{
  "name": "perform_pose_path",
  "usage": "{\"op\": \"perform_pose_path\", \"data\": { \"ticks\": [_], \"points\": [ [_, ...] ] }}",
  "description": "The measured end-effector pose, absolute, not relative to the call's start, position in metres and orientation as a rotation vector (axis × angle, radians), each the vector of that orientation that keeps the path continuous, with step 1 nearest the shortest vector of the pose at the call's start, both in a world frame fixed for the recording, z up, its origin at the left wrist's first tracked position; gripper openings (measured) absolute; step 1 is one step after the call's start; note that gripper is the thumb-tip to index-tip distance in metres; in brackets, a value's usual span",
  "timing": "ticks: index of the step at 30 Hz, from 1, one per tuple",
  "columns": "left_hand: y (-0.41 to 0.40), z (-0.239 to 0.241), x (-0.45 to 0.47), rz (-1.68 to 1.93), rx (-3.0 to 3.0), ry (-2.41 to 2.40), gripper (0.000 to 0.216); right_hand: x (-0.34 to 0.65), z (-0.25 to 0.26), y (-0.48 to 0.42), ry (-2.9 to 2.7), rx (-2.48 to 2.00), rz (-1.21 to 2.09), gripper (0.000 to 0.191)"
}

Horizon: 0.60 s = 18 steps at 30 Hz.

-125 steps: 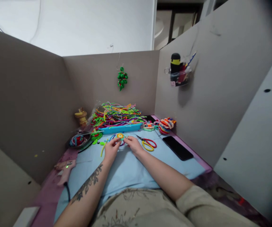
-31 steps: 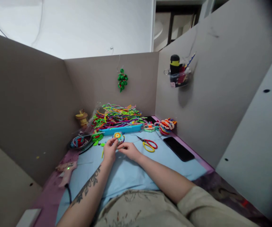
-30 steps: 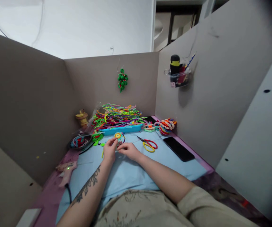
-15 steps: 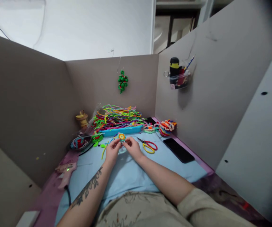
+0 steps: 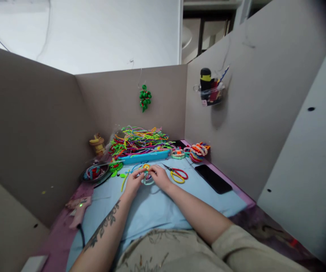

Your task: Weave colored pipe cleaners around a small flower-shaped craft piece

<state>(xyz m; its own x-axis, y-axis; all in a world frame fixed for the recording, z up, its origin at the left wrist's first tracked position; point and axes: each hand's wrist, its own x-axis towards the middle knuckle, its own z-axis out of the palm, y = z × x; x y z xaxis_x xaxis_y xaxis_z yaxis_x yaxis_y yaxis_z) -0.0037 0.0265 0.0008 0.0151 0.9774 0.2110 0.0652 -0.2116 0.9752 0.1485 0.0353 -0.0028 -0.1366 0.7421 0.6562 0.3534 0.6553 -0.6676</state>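
Both hands meet over the light blue cloth (image 5: pixel 163 211), fingers pinched around a small pipe-cleaner piece (image 5: pixel 146 167) with a yellow and orange middle. My left hand (image 5: pixel 134 180) grips it from the left, my right hand (image 5: pixel 159 176) from the right. A pale blue loop (image 5: pixel 148 181) hangs below the fingers; part of the piece is hidden behind them. Just right of my right hand lie scissors (image 5: pixel 177 175) with one red and one yellow handle. A yellow-green pipe cleaner (image 5: pixel 124 183) rests left of my left hand.
Behind the hands, a blue tray (image 5: pixel 144 156) holds a heap of colourful pipe cleaners (image 5: pixel 140 139). A black phone (image 5: pixel 212 178) lies at the right, a pink glue gun (image 5: pixel 80 211) at the left. A dark bowl (image 5: pixel 95 172) and a green figure (image 5: pixel 115 166) stand back left. Grey partitions surround the table.
The piece has tilted in my fingers, so its yellow-orange middle shows less and the pale blue loop beneath shows more. My right fingers have moved over its right side.
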Motion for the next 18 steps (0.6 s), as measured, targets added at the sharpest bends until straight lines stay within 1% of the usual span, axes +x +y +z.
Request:
{"op": "perform_pose_path", "data": {
  "ticks": [10,18],
  "points": [
    [0.0234,0.0056,-0.0023,1.290,1.427,1.091,0.043,0.1525,-0.0057,0.0417,-1.747,-0.900,0.417,0.014],
    [0.0258,0.0018,-0.0032,1.313,1.425,1.173,0.045,0.1527,-0.0067,0.0432,-1.704,-0.940,0.416,0.012]
  ]
}}
